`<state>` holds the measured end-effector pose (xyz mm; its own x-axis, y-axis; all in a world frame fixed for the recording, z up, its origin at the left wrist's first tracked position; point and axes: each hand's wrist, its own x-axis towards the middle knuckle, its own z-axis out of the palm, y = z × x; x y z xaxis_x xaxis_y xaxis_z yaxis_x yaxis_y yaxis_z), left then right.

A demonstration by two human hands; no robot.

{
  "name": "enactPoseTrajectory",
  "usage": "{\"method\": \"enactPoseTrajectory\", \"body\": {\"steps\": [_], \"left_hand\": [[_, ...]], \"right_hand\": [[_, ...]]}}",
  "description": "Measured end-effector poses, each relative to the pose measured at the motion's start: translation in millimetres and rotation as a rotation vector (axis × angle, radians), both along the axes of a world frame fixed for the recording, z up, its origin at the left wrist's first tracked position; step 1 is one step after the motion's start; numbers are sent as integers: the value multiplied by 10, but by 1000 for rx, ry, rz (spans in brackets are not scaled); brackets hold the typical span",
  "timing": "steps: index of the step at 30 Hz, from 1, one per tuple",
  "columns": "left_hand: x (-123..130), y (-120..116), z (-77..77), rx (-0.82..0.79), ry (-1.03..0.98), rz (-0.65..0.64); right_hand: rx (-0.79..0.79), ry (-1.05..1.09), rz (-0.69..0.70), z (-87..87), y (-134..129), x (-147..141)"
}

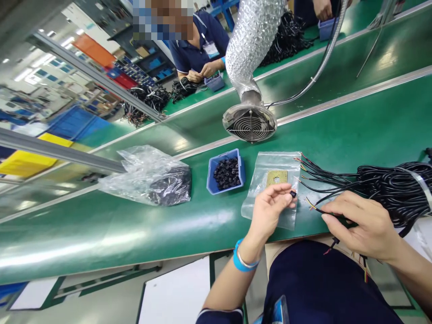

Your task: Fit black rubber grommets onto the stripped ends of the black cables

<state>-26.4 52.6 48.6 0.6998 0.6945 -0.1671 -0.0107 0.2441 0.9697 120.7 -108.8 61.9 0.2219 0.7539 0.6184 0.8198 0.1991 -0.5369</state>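
Note:
My left hand (274,202) pinches a small black plastic part (293,194) between thumb and fingertips. To its right, my right hand (362,222) grips a black cable (319,209) near its end, where thin yellow, red and other bare-tipped wires fan out toward the left hand. The part and the wire ends are apart. Beneath the left hand lies a clear plastic bag (253,198) with a yellowish square piece (276,177) that has a hole. A thick bundle of black cables (388,180) rests at the right, several stripped ends pointing left. More cable ends hang below my right hand.
A blue bin (209,177) holds many small black parts. Left of it sits a clear bag (168,184) of dark pieces. A round fume extractor hood (250,123) hangs over the green bench (111,229). Across the partition, a co-worker (202,45) handles small parts beside cable bundles.

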Motion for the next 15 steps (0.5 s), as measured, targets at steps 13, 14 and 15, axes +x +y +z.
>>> {"method": "enactPoseTrajectory", "body": {"steps": [13,14,15], "left_hand": [[100,-249,59,-409,-162,61],[93,-248,52,-405,-162,61],[87,-249,45,-401,-163,58]], "right_hand": [[-134,132,82,121,7,71],[-132,134,84,120,7,70],[-131,137,91,119,7,70]]}}
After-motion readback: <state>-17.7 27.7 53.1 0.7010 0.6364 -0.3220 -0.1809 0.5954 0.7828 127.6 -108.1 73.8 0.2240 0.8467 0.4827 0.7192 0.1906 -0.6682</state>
